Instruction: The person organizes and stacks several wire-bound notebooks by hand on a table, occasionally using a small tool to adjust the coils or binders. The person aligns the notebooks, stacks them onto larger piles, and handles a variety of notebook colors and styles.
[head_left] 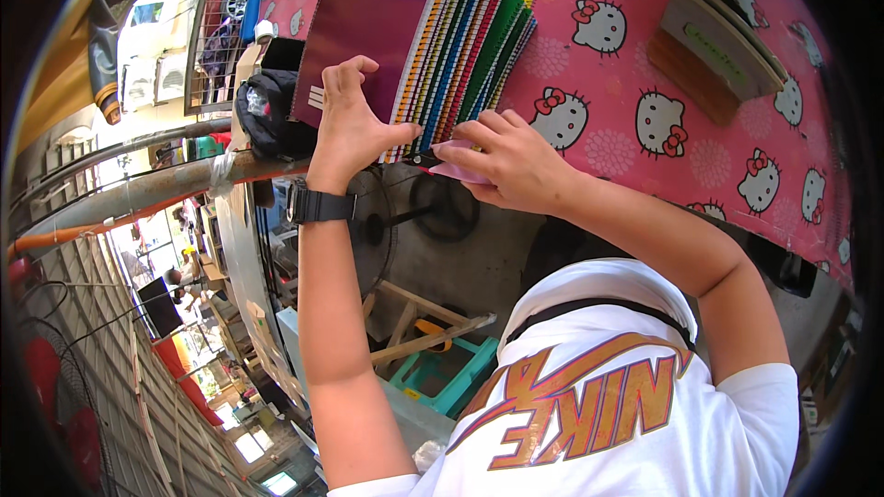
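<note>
Fingers (474, 133) of the right hand (520, 164) were bent around a pink slip (460, 171), pinching it beside the near end of the notebooks (456, 60). Those lay in a stack at the near edge of the table (612, 143), fanned so that their coiled bindings showed in a row, yellow, white, blue, red and green among them. On top was a purple cover (368, 14), which faced up.

The left hand (350, 133) stood spread at the cover's near corner, unclenched, its thumb stretched toward the coils and its other fingers over the purple; how hard it pressed, one could not tell. A black watch (322, 206) circled the left wrist.

A pink cloth with cat faces covered the table, and a wooden holder (714, 55) stood on it, well apart on the right. Left of the stack was a black bag (276, 110). Below the table edge were a fan (373, 228), a wooden frame (428, 336) and a teal crate (451, 387).
</note>
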`<state>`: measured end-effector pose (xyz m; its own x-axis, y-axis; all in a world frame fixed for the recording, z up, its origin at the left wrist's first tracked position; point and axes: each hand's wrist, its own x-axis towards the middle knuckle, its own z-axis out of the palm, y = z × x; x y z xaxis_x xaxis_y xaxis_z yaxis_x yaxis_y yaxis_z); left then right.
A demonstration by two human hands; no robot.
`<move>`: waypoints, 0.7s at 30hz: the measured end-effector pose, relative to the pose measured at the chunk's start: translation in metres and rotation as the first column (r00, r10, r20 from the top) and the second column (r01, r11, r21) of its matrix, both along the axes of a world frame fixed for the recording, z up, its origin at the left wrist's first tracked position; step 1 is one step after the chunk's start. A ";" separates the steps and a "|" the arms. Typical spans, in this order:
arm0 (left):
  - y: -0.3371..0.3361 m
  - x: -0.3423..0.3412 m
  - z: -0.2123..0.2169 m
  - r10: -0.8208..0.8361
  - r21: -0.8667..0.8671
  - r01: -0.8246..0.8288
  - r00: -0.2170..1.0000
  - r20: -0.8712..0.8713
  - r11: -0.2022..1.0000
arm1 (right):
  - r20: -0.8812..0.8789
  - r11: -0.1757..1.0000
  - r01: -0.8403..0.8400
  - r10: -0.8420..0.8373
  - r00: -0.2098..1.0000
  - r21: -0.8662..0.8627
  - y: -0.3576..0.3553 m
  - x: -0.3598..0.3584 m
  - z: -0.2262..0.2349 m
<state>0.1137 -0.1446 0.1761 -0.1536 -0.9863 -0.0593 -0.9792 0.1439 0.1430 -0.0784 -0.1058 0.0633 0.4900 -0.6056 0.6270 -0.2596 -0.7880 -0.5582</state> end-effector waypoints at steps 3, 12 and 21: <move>0.000 0.000 -0.001 0.009 0.003 -0.009 1.000 -0.001 1.000 | 0.357 0.438 -0.433 0.249 0.900 0.788 -0.005 -0.002 -0.004; 0.003 0.000 -0.006 -0.019 -0.082 0.023 0.999 0.049 0.996 | -0.047 0.995 0.061 -0.058 0.997 0.079 0.007 -0.003 0.003; 0.002 0.001 -0.010 -0.040 -0.101 0.044 0.998 0.039 0.994 | 0.175 0.860 -0.205 0.137 0.975 0.468 -0.002 -0.008 -0.011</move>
<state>0.1143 -0.1428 0.1664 -0.1942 -0.9803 0.0345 -0.9764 0.1966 0.0893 -0.0860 -0.1074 0.0518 0.5475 -0.7619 0.3460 -0.0431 -0.4386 -0.8977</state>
